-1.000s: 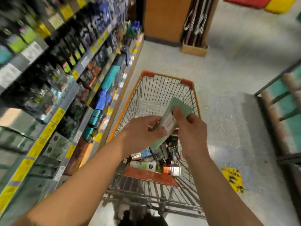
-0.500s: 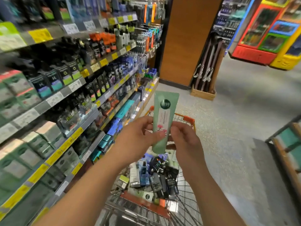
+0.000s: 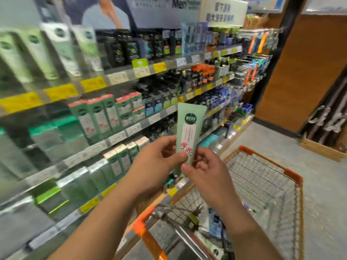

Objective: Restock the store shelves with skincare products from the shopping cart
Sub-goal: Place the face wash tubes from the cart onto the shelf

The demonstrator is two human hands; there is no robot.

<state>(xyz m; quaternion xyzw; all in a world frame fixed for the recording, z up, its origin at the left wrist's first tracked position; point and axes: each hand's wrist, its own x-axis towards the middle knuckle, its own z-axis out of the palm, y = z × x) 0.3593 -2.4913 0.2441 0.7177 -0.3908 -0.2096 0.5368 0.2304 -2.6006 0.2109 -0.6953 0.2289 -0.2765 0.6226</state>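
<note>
1. The pale green tube stands upright at the centre of the frame, label toward the camera, most likely so that its print can be matched against the stock on the shelves.
2. Both hands are close together and clamped on the tube's lower end. The left hand pinches it from the left with thumb and fingers, and the right hand has its thumb on the bottom edge and its fingers curled behind.
3. Gripping it low leaves the logo and the flower picture uncovered, which fits a checking step rather than a placing one.
4. The green boxes with pink tops, on the middle shelf at centre left, carry a similar flower design. By my judgement the tube belongs near them, though the blur hides the exact slot.
5. The cart sits at the lower right, just beside the shelving, keeping the stock within reach. A few products lie at its near end, so restocking is not finished.
6. The next move probably needs 1 hand to let go and the other to carry the tube leftward.
</note>
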